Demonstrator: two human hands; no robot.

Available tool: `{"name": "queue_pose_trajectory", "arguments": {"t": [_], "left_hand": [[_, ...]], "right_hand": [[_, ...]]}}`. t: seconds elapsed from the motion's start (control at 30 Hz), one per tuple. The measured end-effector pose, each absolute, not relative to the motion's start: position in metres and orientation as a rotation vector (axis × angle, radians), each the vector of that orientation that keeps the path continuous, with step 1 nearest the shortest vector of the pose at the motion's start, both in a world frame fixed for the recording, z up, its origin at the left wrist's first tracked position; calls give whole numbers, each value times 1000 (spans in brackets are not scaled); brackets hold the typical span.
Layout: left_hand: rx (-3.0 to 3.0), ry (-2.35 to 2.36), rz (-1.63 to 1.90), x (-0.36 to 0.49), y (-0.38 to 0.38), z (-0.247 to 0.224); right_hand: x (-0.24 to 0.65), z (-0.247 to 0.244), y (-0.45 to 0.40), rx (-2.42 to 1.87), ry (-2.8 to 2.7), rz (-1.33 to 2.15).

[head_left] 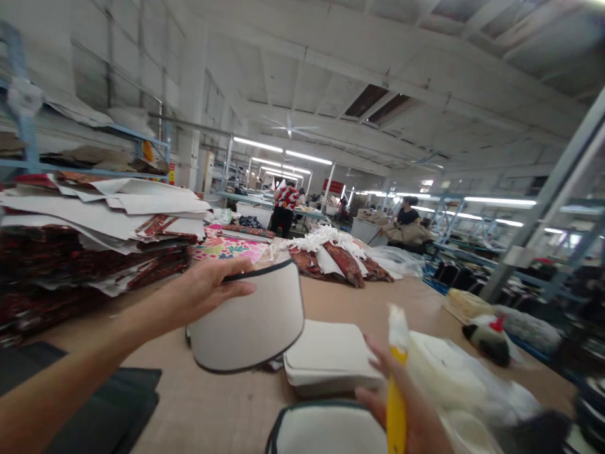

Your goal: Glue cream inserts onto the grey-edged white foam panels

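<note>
Left hand (210, 285): fingers clamped on dark-edged panel (250, 321). Right hand (418, 400): closed round yellow brush (396, 403), fingertips apart; white stack (328, 353) just beyond.

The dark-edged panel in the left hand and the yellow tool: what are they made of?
The panel looks like matte stiffened fabric or board: it curves yet holds its shape. The yellow tool seems plastic or painted wood, smooth and bright; its white tip is too blurred to tell.
</note>
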State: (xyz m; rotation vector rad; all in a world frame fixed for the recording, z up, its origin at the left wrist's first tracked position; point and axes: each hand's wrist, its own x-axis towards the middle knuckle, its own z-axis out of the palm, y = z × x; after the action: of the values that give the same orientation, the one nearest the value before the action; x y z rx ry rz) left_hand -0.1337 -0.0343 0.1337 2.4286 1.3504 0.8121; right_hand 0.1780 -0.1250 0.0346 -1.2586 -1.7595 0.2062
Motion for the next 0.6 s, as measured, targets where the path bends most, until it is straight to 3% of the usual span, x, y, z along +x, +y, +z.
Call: {"name": "queue_pose_trajectory", "arguments": {"t": [0.13,0.27,0.37,0.47,0.6], "left_hand": [[2383,863,733,-82,-84,183],[2230,667,555,-47,-85,177],[1997,581,334,-39,-72,134],[1909,636,359,-37,-65,80],[1976,858,438,-32,-68,25]], "right_hand": [[181,102,-131,-1001,-1582,532],[197,127,-158,-1075,-1345,531],[226,103,-175,-1175,-1129,608],[249,61,-178,-1281,-1052,763],[259,12,-170,-1484,-1177,666]]}}
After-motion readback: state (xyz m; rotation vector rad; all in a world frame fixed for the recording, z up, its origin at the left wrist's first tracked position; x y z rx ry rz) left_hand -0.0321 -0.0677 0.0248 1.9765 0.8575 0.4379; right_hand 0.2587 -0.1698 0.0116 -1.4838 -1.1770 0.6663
